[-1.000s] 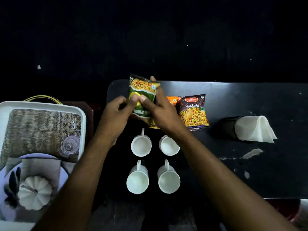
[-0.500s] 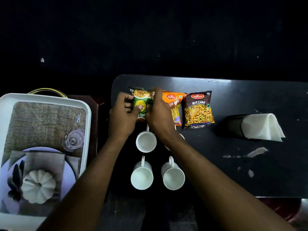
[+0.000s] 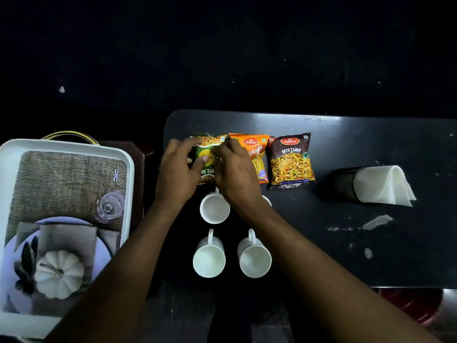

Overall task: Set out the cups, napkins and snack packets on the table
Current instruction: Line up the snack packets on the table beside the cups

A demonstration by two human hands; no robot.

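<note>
We find the green crinkled foil snack packet (image 3: pixel 206 157) at the centre of the frame. It appears to be down on the black table (image 3: pixel 346 243), at the left end of a row with the orange foil snack packet (image 3: pixel 257 154) and the brown foil snack packet (image 3: pixel 290 160). The left hand (image 3: pixel 176 174) grips its left edge, thumb across the face. The right hand (image 3: pixel 235 177) pinches its right edge. The hands stand close together, with the packet between them. We judge it light, soft, slippery and easily crushed. The sealed side edges offer the soundest hold.
</note>
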